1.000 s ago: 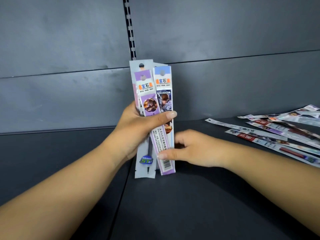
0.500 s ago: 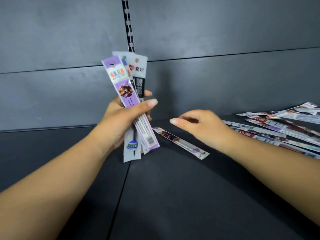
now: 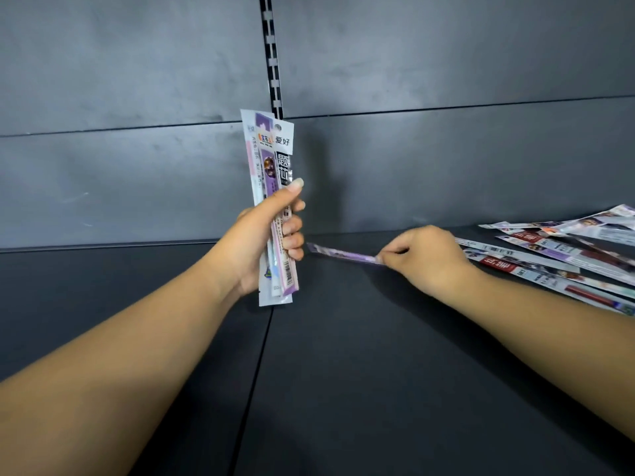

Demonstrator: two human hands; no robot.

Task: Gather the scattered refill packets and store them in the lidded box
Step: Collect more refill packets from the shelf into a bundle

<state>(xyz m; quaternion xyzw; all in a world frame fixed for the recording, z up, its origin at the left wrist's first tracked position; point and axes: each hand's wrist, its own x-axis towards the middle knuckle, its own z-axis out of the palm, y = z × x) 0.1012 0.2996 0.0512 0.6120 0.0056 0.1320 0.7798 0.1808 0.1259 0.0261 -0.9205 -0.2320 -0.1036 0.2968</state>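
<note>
My left hand [image 3: 266, 240] grips an upright bundle of refill packets [image 3: 269, 156], white and purple, held above the dark shelf. My right hand [image 3: 424, 259] pinches one end of a single purple packet [image 3: 343, 253] that lies nearly flat, its other end pointing left toward the bundle. Several more packets [image 3: 549, 259] lie scattered on the shelf at the right, some running under my right wrist. No lidded box is in view.
The dark grey shelf surface [image 3: 343, 372] has a seam running down its middle. A grey back panel [image 3: 137, 80] rises behind, with a slotted upright rail [image 3: 273, 56] above the bundle.
My right hand let go of the bundle, reached right and pinched a single purple packet on the shelf. My left hand tilted the bundle left, then brought it upright.
</note>
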